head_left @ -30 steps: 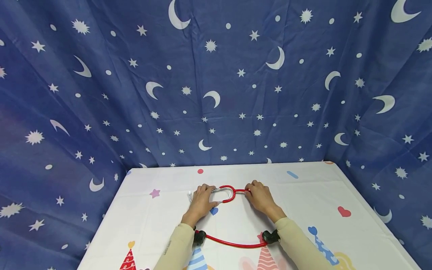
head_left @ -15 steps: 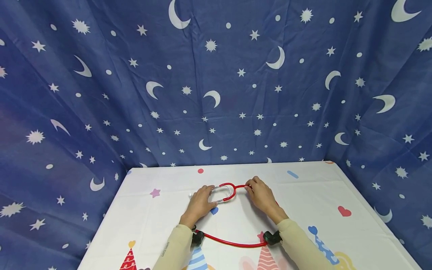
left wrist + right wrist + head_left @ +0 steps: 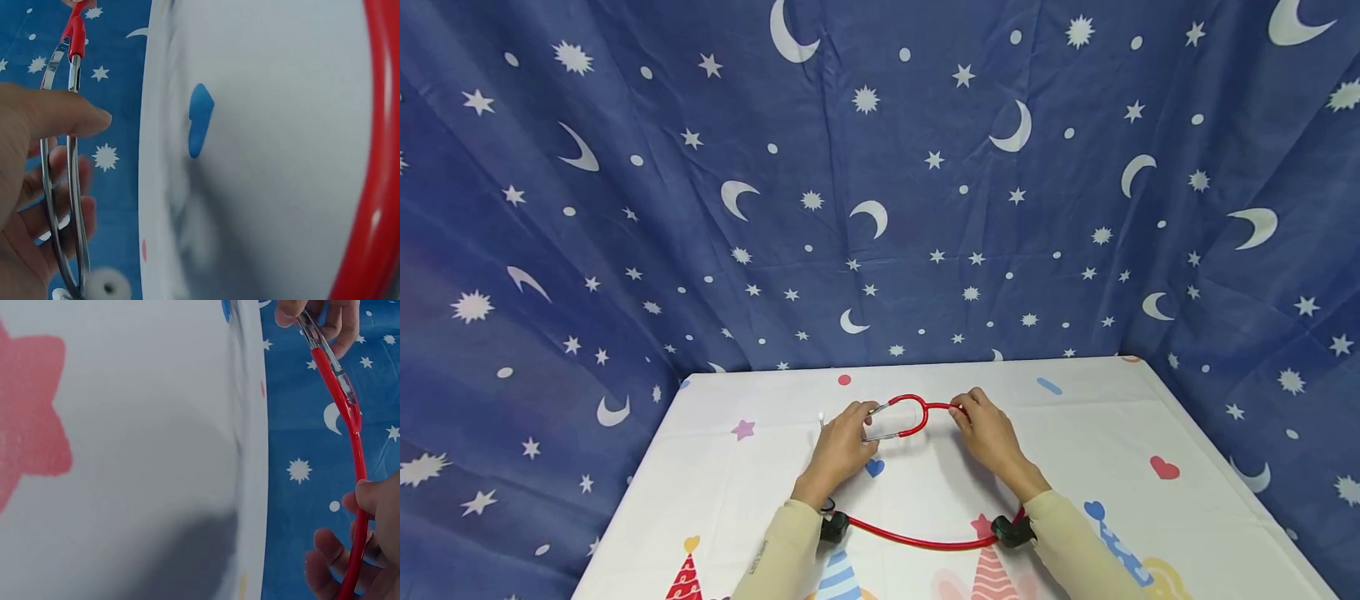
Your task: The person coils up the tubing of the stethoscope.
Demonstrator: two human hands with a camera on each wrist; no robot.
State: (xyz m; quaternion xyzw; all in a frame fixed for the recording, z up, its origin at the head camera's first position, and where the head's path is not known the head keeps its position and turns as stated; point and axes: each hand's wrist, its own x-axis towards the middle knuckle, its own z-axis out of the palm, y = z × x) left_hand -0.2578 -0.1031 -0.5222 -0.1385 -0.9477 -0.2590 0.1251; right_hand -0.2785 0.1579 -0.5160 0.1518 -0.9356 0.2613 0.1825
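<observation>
A red stethoscope [image 3: 923,412] is stretched between my two hands, its Y-shaped yoke in the gap. My left hand [image 3: 841,446] holds the metal ear tubes [image 3: 75,187], thumb on one side and fingers on the other. A pale ear tip [image 3: 107,285] shows below that hand in the left wrist view. My right hand [image 3: 994,437] pinches the red tubing [image 3: 358,453] just past the yoke. This upper part hangs above the table, while a lower stretch of tubing curves between my forearms. I cannot see the chestpiece.
A white tablecloth [image 3: 1075,467] printed with hearts, stars and party hats covers the table. Behind and around it hangs a blue curtain [image 3: 917,208] with moons and stars. Black wrist cameras sit at both my wrists, close to the lower tubing.
Both hands have risen a little with the stethoscope, and the yoke has moved up and slightly right. The yoke has tilted, and an ear tip stands out more beyond my left hand.
</observation>
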